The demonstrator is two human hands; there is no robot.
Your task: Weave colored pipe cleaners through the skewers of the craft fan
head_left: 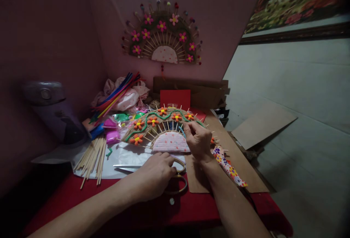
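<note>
A half-round fan of brown cord and thin sticks (169,115) lies in front of me, with orange clay flowers, a wavy green line and a dotted pale half-disc (170,142) at its base. My right hand (199,139) is closed in a pinch over the fan's right part. A thin light blue piece (182,132) sticks out from its fingers; its kind cannot be made out. Just below the half-disc, my left hand (157,174) rests over the scissors (180,186), fingers loosely bent and thumb apart. Its fingertips are partly hidden.
Wooden sticks (93,156), pink clay packets (112,137) and coloured pipe cleaners (117,99) lie left, near a tall bottle (58,114). A cardboard sheet (232,157) and a flowered strip (231,170) lie right. A finished-looking fan (164,54) hangs on the pink board behind.
</note>
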